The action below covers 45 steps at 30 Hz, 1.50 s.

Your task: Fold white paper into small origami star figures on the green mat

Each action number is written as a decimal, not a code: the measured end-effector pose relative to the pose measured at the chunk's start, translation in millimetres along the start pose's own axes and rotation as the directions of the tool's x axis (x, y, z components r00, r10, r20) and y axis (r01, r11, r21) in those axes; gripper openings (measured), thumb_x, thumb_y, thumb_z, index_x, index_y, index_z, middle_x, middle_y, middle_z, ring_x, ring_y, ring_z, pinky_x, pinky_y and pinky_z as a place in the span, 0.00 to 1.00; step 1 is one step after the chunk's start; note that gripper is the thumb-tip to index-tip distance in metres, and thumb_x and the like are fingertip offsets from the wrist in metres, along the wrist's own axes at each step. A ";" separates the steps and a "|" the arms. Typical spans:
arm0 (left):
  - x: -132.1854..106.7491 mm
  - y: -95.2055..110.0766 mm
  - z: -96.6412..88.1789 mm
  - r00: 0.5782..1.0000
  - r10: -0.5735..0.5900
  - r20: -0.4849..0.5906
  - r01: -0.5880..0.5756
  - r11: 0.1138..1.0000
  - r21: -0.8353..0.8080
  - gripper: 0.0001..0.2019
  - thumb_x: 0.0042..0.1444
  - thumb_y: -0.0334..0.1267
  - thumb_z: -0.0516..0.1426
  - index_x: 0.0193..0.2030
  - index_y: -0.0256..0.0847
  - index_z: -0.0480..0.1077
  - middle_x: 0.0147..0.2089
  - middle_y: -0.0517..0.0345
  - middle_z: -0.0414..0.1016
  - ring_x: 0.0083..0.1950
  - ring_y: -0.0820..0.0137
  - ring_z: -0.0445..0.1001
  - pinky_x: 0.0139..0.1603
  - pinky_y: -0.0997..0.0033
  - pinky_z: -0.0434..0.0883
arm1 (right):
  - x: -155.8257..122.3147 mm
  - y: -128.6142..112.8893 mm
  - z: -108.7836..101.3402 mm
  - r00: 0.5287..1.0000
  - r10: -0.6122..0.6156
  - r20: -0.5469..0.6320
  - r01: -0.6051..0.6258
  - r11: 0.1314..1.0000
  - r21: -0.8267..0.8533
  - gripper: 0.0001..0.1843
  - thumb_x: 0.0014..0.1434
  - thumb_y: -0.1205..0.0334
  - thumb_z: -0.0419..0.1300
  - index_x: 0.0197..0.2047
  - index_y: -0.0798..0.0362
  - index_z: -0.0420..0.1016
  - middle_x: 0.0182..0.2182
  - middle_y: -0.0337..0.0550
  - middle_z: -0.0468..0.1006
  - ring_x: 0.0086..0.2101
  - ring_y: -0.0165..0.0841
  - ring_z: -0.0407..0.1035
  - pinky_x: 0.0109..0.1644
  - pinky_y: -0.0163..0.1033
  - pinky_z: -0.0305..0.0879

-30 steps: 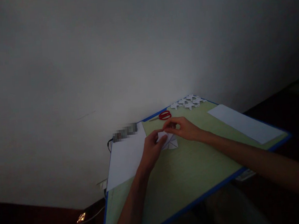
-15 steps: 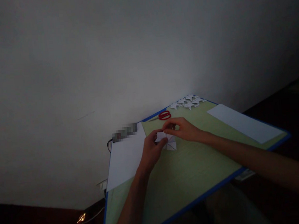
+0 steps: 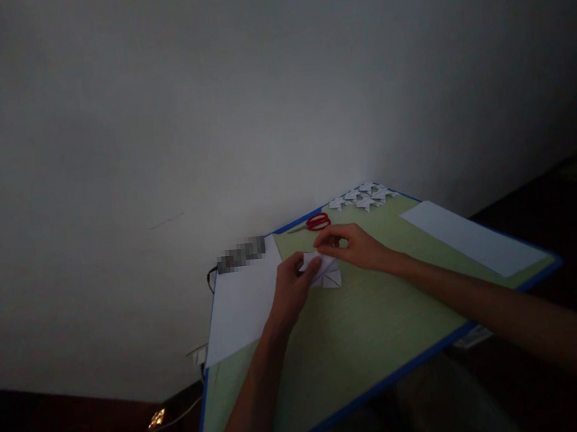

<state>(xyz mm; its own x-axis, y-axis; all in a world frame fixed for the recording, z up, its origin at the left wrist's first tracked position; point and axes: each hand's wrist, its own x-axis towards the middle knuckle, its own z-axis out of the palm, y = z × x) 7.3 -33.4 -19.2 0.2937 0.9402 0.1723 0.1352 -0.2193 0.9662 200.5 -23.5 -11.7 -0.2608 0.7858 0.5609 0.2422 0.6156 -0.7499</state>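
Clamped creased, folded white paper (image 3: 329, 271) in left hand (image 3: 292, 281), likely for steadiness; poised right hand (image 3: 355, 246), with fingertips together, at upper edge; could not tell if gripping.

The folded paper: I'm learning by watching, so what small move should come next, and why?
Perhaps press along the upper edge of the folded paper with the right hand: its fingertips are at that edge, while the left hand holds the paper, thumb on top.
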 end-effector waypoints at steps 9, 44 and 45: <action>-4.6 8.7 0.5 0.998 0.044 -0.053 -0.045 0.999 -0.029 0.15 0.54 0.47 0.64 0.40 0.37 0.76 0.36 0.57 0.78 0.35 0.69 0.73 0.35 0.72 0.70 | -1.5 -3.8 -0.4 1.000 0.013 0.023 -0.014 1.000 0.018 0.08 0.61 0.62 0.62 0.42 0.55 0.79 0.34 0.43 0.81 0.33 0.31 0.72 0.38 0.37 0.66; -3.2 5.6 1.2 1.000 -0.004 -0.015 0.003 0.999 -0.051 0.16 0.49 0.46 0.68 0.38 0.36 0.77 0.38 0.52 0.81 0.38 0.65 0.78 0.39 0.67 0.74 | -0.4 -0.6 -0.8 0.997 0.057 0.053 -0.059 0.997 0.042 0.07 0.60 0.60 0.63 0.36 0.55 0.78 0.31 0.42 0.80 0.31 0.31 0.72 0.36 0.36 0.68; -2.8 4.5 1.0 1.000 0.007 -0.012 -0.008 0.999 -0.045 0.15 0.49 0.46 0.68 0.38 0.36 0.77 0.38 0.52 0.81 0.38 0.65 0.78 0.39 0.68 0.74 | -0.5 -0.5 -0.7 0.997 0.062 0.054 -0.064 0.997 0.050 0.07 0.60 0.60 0.63 0.36 0.55 0.78 0.31 0.42 0.80 0.31 0.31 0.72 0.37 0.36 0.68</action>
<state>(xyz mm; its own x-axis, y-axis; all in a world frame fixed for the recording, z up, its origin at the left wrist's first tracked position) 8.0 -37.4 -15.5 0.2834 0.9416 0.1818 0.0902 -0.2149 0.9725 201.1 -24.1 -11.3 -0.2954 0.8178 0.4939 0.2117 0.5602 -0.8009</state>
